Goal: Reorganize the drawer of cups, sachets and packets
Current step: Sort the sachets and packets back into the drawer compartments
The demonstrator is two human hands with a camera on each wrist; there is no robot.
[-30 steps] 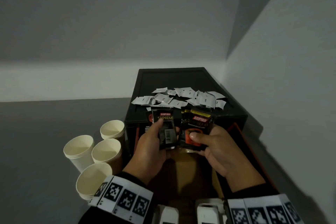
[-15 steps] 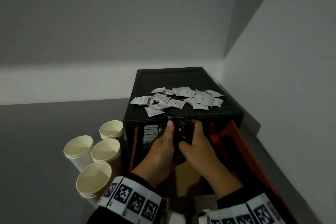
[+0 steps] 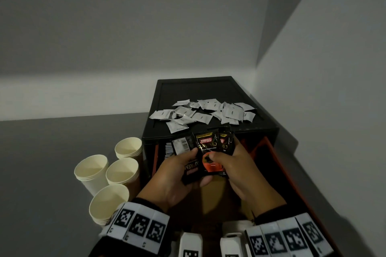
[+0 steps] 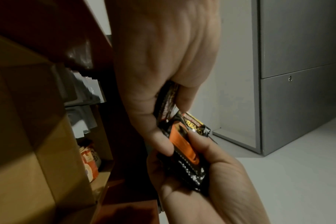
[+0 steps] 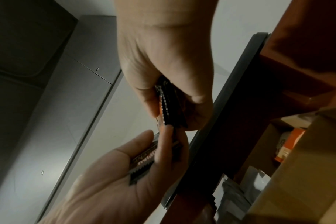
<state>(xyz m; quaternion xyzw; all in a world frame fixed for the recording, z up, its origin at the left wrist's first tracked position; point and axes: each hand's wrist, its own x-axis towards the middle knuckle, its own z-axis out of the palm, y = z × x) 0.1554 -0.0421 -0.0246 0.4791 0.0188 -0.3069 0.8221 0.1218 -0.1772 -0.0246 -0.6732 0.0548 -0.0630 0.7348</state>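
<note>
The front black coffee packet (image 3: 208, 152), held up in both hands, carries the brand "KOPIKO" in white on a red band, with large gold letters ending in "MO" below and a small line that seems to read "Premium Instant Coffee". Another packet (image 3: 191, 168) in the left hand (image 3: 177, 177) lies upside down and shows "REM". A third packet (image 3: 181, 145) shows a barcode, too small to read. The white sachets (image 3: 202, 113) bear tiny unreadable print
</note>
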